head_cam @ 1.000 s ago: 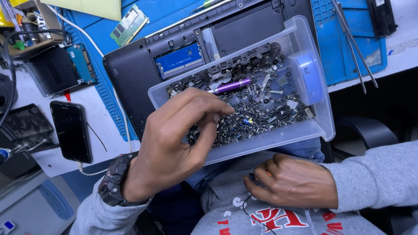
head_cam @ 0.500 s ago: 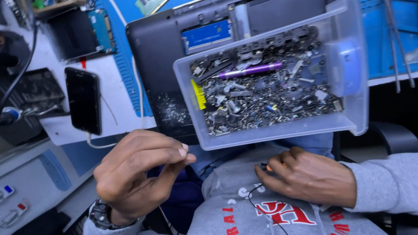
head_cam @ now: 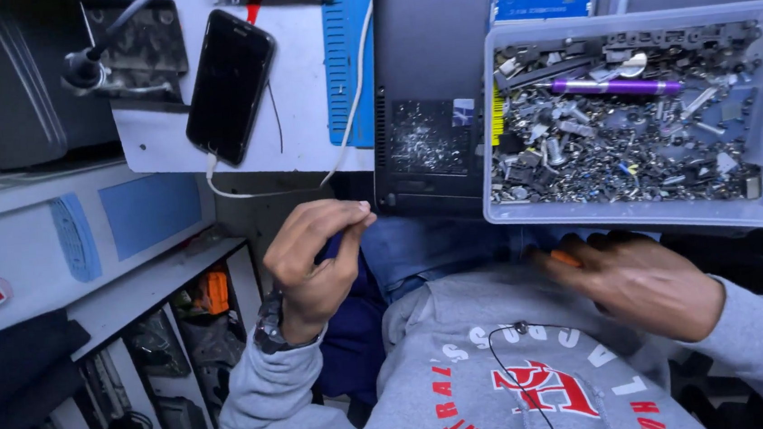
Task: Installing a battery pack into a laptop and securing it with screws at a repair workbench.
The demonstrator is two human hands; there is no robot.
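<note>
— Left hand (head_cam: 313, 265)?
— Raised over the lap, fingertips (head_cam: 359, 218) pinched narrow; too small to tell whether anything sits between them

— Right hand (head_cam: 645, 280)?
— Low against the grey sweatshirt (head_cam: 502, 368), curled around something with an orange tip (head_cam: 565, 258); blurred, so cannot tell what

— Nearest things?
— Clear plastic bin (head_cam: 527, 214) full of small screws and metal bits, purple pen (head_cam: 612, 87) lying on top; resting on an upturned dark laptop (head_cam: 429, 74)

— Further left?
— Black phone (head_cam: 230, 83) on the white bench, cable attached
</note>
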